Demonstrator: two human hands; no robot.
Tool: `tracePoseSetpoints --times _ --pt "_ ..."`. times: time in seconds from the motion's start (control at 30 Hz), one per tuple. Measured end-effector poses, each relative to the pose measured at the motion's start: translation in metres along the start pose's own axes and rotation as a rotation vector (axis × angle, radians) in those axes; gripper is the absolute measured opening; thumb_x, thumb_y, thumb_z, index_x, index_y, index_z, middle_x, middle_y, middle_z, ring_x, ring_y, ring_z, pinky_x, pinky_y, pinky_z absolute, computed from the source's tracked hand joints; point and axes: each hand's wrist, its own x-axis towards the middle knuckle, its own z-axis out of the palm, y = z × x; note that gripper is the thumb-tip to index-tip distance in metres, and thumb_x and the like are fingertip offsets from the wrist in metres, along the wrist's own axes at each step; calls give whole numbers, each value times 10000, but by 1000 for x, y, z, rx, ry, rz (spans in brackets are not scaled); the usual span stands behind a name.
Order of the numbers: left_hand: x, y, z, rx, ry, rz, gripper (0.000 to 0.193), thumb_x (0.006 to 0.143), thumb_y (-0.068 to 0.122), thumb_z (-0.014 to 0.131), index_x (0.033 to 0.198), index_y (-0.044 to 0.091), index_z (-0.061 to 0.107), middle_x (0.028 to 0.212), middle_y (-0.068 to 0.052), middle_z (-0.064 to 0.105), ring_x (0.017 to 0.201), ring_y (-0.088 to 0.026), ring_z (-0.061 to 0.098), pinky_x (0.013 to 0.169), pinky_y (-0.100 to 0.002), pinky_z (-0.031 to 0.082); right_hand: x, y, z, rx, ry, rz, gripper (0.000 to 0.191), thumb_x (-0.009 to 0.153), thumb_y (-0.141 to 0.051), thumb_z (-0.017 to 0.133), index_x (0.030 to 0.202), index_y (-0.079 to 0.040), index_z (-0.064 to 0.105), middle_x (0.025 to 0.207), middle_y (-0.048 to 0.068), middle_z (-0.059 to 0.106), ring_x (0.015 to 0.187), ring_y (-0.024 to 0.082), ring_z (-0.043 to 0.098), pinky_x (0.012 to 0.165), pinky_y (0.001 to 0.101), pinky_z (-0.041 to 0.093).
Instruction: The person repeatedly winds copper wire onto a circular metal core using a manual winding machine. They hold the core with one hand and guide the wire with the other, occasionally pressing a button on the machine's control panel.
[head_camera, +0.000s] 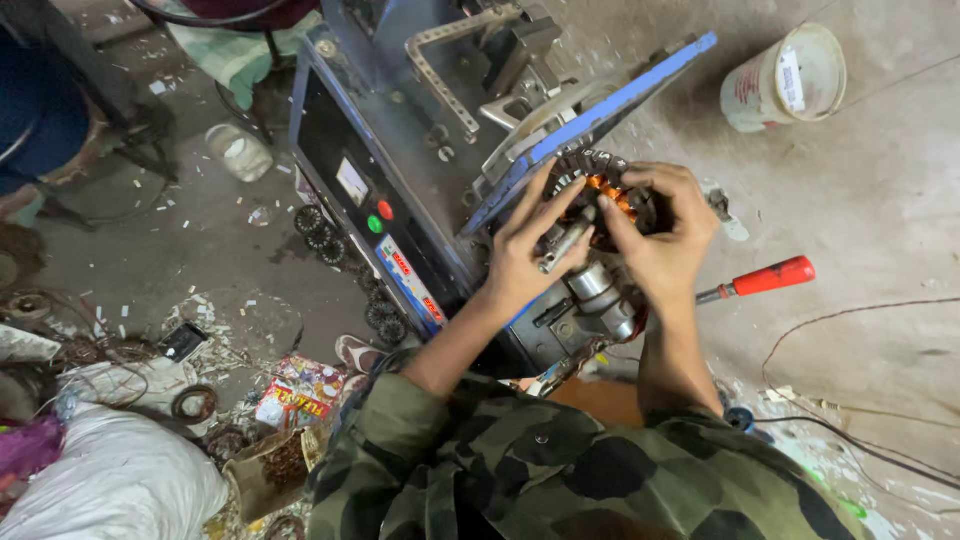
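Camouflage sleeves fill the near edge of the view, and both forearms reach forward from them to a round motor stator with orange copper windings, which sits on the steel shaft of a blue-framed winding machine; the left hand grasps the stator's near-left rim and the shaft with spread fingers, thumb laid along the metal; the right hand is curled over the stator's right side, fingertips pressing into the windings; neither hand is free. Risk lies mostly at those fingertips: the slotted iron edge looks sharp, and a slip while pressing could cut skin or scrape the wire's coating; a nicked strand would probably spoil the coil. Fingers rest close to the shaft and the grey coupling below it, so any turn of the machine would likely pinch them; its red and green buttons sit well to the left, away from both hands. Just right of the right wrist a red-handled screwdriver lies on the concrete floor, near enough for an elbow to knock; thin wire trails over the floor beyond it and could snag a sleeve. Further off stand a white bucket and, to the left, loose dark stators and scattered scrap.
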Motion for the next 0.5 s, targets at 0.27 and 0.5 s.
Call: tracePoseSetpoints --times 0.27,0.5 --pt "-7 -27 9 -75 -64 6 608 857 49 829 1422 48 603 1552 -251 473 1350 -369 639 1079 -395 570 -30 40 19 224 70 65 541 930 69 829 1354 -19 505 1321 187 629 1237 233 646 1113 350 530" --pt "-7 -29 8 -89 -56 -21 589 883 60 817 1418 47 570 1430 -197 578 1301 -350 653 1120 -414 557 -17 37 17 -33 -104 -18 523 973 5 799 1434 -2 553 1328 230 690 1184 297 728 1041 378 577"
